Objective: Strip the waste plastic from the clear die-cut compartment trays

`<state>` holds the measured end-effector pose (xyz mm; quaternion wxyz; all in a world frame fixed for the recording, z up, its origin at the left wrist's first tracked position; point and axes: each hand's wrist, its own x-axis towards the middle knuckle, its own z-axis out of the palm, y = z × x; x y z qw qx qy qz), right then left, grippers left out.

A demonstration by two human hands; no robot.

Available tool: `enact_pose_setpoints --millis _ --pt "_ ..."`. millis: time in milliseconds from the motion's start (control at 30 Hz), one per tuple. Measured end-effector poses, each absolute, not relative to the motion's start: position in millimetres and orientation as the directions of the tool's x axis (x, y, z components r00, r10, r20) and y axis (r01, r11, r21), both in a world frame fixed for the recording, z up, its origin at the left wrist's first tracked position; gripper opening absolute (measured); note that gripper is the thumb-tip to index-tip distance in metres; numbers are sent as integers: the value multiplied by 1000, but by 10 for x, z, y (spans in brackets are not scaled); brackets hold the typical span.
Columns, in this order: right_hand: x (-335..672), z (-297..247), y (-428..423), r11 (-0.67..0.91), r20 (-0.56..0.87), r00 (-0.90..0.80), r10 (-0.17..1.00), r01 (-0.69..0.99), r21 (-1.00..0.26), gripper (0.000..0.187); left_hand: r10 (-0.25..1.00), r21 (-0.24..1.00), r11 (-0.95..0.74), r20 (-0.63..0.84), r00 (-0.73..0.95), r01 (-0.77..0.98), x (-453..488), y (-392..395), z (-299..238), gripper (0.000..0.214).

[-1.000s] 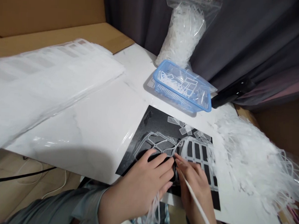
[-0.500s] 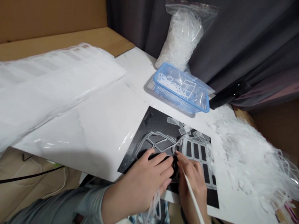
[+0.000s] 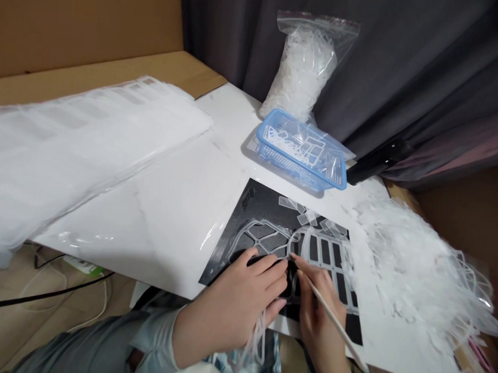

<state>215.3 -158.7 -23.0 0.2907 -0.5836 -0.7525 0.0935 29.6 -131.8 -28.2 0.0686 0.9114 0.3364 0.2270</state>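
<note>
My left hand (image 3: 237,300) presses on a clear plastic lattice (image 3: 271,232) lying on a black mat (image 3: 248,208), and its fingers grip the lattice's edge. Loose clear strands of it (image 3: 257,343) hang below the hand, past the board's edge. My right hand (image 3: 319,318) pinches a thin white stick (image 3: 334,319), whose tip meets the lattice next to my left fingertips. Both hands hide the mat's lower part. Several small clear rectangles (image 3: 302,209) lie at the mat's far edge.
A blue mesh basket (image 3: 275,160) holds clear cut pieces on the white marble-patterned board (image 3: 176,221). Behind it stands a zip bag of clear scraps (image 3: 303,69). A heap of clear trimmings (image 3: 415,267) lies to the right, a stack of white sheets (image 3: 88,144) to the left.
My hands stay on the lattice in much the same place. The white stick's free end has swung right, and the whole scene has drifted slightly in view.
</note>
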Motion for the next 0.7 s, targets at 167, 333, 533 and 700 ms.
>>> enact_pose_setpoints --millis 167,333,533,700 --pt "2180 -163 -1601 218 219 -96 971 734 -644 25 636 236 -769 371 677 594 278 -1340 -301 39" --pt "2218 -201 -1617 182 188 -64 980 669 -721 22 630 216 -773 371 682 596 265 -1353 -298 41" --pt "2239 -207 -1622 177 180 -62 982 648 -741 21 636 193 -767 348 688 612 266 -1348 -276 41" --pt "2246 -196 -1621 182 185 -66 981 654 -734 21 633 175 -768 349 691 616 274 -1348 -259 40"
